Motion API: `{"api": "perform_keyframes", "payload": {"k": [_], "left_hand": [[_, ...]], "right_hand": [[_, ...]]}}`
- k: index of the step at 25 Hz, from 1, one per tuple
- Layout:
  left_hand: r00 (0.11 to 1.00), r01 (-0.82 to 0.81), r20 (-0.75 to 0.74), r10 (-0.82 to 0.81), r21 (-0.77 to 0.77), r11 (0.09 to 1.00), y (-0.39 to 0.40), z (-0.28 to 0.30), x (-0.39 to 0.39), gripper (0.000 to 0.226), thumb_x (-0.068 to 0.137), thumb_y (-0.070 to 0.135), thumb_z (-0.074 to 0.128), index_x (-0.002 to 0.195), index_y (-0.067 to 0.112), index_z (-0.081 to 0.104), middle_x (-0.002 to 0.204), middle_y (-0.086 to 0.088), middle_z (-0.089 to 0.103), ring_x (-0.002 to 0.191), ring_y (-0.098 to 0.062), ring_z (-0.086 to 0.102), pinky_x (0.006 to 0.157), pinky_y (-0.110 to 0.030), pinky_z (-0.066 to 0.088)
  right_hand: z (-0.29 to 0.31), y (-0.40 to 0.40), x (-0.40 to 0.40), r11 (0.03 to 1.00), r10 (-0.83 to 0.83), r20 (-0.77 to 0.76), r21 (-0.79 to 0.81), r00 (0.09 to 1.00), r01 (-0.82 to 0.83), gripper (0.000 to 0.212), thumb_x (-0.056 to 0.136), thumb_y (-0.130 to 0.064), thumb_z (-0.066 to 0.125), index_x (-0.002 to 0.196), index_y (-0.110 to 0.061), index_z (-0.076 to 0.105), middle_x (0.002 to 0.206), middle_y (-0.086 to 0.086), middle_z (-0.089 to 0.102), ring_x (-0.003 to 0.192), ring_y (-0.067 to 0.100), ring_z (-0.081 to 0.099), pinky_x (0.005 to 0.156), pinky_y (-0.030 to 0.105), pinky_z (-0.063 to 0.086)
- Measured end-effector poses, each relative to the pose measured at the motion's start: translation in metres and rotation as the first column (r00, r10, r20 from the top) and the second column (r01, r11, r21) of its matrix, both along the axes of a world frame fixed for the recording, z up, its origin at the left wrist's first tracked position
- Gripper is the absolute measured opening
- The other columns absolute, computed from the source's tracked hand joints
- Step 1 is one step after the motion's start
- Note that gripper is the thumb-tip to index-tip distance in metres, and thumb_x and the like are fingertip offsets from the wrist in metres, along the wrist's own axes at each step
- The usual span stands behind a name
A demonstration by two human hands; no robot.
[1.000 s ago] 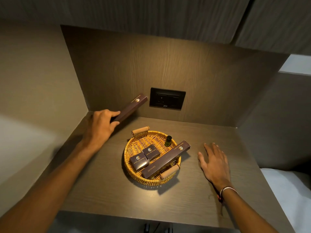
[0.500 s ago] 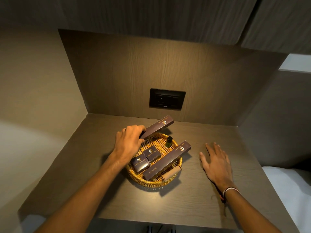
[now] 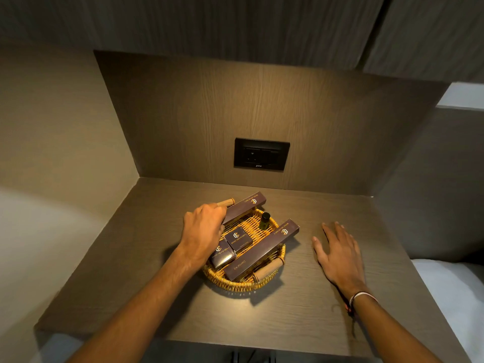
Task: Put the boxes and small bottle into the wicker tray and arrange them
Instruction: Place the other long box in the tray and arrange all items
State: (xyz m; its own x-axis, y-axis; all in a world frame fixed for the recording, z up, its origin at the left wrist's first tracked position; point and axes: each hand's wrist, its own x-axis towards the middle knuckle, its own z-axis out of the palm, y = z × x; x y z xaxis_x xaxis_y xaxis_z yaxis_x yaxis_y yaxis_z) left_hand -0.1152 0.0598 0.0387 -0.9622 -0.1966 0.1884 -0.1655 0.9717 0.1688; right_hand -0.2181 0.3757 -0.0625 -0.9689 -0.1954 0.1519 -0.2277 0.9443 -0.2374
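A round wicker tray [image 3: 237, 282] with two wooden handles sits mid-shelf. My left hand [image 3: 203, 231] grips a long dark box [image 3: 246, 206] and holds it across the tray's far-left rim. A second long box [image 3: 262, 250] lies diagonally over the tray's right side. Two small dark boxes [image 3: 238, 240] [image 3: 222, 255] lie inside, next to my left hand. A small dark bottle [image 3: 265, 220] stands upright at the tray's far side. My right hand [image 3: 337, 254] rests flat on the shelf, right of the tray, fingers spread.
The wooden shelf [image 3: 301, 310] is boxed in by a back panel with a black power socket [image 3: 261, 154] and side walls. White bedding [image 3: 450, 292] lies off the shelf's right edge. A cabinet hangs overhead.
My left hand has carried the long box from the back left corner down to the tray's far rim. My right hand has stayed flat in place.
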Motion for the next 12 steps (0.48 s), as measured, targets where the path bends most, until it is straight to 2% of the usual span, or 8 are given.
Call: {"api": "perform_keyframes", "payload": {"k": [7,12], "left_hand": [[0.999,0.012,-0.040,-0.008,0.089,0.996,0.002,-0.003,-0.006,0.038,0.087,0.029,0.074,0.122,0.019,0.061,0.113,-0.003,0.070,0.103,-0.023,0.068,0.082,-0.044,0.058],[0.999,0.044,0.004,-0.044,0.071,0.997,0.004,-0.015,-0.002,0.030,0.090,0.027,0.070,0.116,0.016,0.064,0.127,-0.005,0.064,0.114,-0.022,0.063,0.090,-0.043,0.058]], "right_hand": [[0.001,0.000,-0.001,1.000,-0.007,-0.004,-0.005,1.000,0.007,0.065,0.098,-0.059,0.033,0.151,-0.023,0.041,0.161,0.011,0.036,0.151,0.026,0.030,0.122,0.046,0.026],[0.000,0.001,0.000,1.000,-0.008,-0.025,-0.007,1.000,0.007,0.065,0.097,-0.059,0.032,0.150,-0.022,0.043,0.160,0.011,0.037,0.150,0.026,0.032,0.121,0.045,0.026]]}}
